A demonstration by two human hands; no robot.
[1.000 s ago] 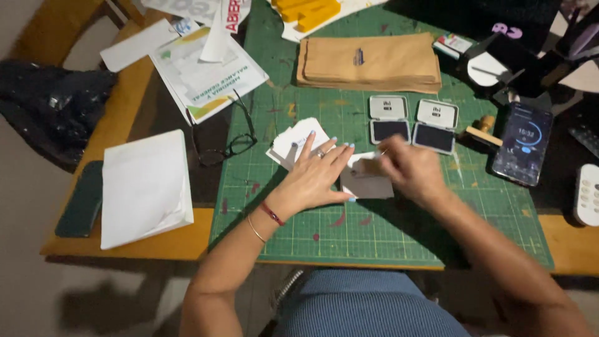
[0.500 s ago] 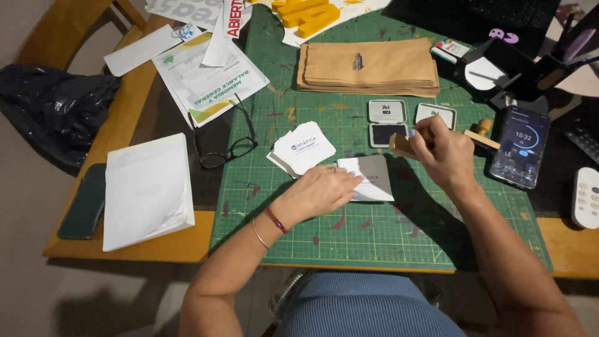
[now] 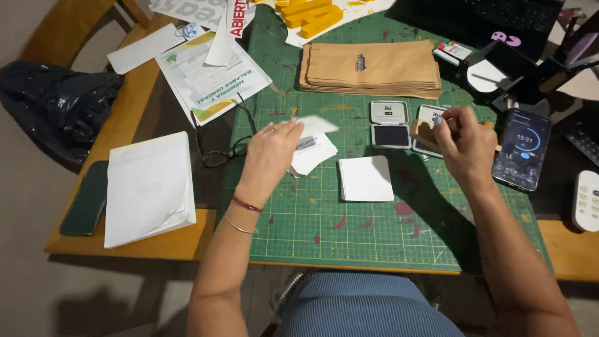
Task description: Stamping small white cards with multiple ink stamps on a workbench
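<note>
A green mat (image 3: pixel 374 231) is covering the middle of the wooden table (image 3: pixel 156 243), and the person is sitting at its near edge with both forearms reaching out over it.

Nearest on the mat, a small stack of white cards (image 3: pixel 365 179) is lying flat and square, untouched, between the two hands. These look light and thin, stiff enough to keep flat but easy to bend or smudge; an edge or a corner seems the best place to pinch one, keeping fingers off the face.

Just beyond, the left hand (image 3: pixel 269 153) is hovering over a looser pile of printed cards (image 3: pixel 314 153), fingers curled and pinching a single white card (image 3: pixel 318 125) by its edge. That card is blurred, lifted just above the pile.

Level with it on the other side, the right hand (image 3: pixel 462 143) is closed around a wooden stamp (image 3: pixel 421 132), gripping it from above. Only one end of the block is showing. It seems hard, solid and easy to grip firmly by its top. It is sitting just beside an open ink pad (image 3: pixel 389 129), whose dark face would mark anything touching it.

Farther off, a stack of brown envelopes (image 3: pixel 371 70) is lying flat, and a phone (image 3: pixel 523 150) is resting to the right.
</note>
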